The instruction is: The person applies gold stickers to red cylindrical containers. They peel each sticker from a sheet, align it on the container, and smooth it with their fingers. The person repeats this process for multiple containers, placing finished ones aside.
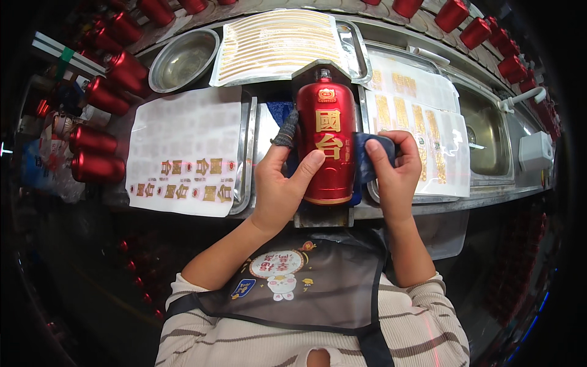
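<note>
A glossy red bottle with gold lettering and a gold emblem lies in front of me, neck pointing away, on a dark stand. My left hand grips its left side, thumb on the front; a grey wrapped finger cover sits on one finger. Against the bottle's right side, my right hand pinches a dark blue flat pad between thumb and fingers. Whether it is cloth or a scraper I cannot tell. Blue material shows partly behind the bottle.
A sheet of gold decals lies left on a metal tray. Gold strips are on another sheet behind, near a metal bowl. More decal sheets lie right, beside a sink. Several red bottles line the edges.
</note>
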The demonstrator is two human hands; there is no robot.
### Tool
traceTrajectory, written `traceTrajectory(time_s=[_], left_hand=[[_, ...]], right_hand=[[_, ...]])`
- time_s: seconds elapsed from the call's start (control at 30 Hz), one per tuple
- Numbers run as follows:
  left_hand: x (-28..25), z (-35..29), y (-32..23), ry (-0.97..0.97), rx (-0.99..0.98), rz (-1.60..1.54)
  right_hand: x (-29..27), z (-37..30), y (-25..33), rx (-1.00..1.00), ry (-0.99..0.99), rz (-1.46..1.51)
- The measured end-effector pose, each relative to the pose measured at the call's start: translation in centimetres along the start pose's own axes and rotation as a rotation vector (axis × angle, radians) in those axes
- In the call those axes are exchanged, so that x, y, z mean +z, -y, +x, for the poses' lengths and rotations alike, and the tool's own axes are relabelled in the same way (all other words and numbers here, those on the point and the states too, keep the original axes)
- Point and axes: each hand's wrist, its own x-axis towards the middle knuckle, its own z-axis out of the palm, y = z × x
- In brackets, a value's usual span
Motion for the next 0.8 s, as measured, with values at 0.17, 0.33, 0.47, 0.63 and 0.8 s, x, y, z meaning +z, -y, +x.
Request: traceTrajectory(time_s=[0.17,0.33,0.47,0.63,0.8], left_hand=[[-1.6,1.1,0.4,0.052,0.414,0.616],[-2.4,1.8,-0.8,0.287,0.611,0.977],[-3.7,0.9,-0.2,0.337,0.633,1.021],[-4.6,1.6,0.9,0.265,0.573,0.992],[-4.1,4.3,0.0,0.242,0.574,0.949]], right_hand=[[-0.3,-0.3,0.2,0.003,0.080,0.021],[-1.4,1.0,-1.2,0.090,-0.013,0.096],[-2.3,0.7,0.3,0.123,0.161,0.037],[0.3,-1.9,1.3,-0.484,0.246,-0.403],[1.3,-1.7,0.4,-0.690,0.275,-0.527]])
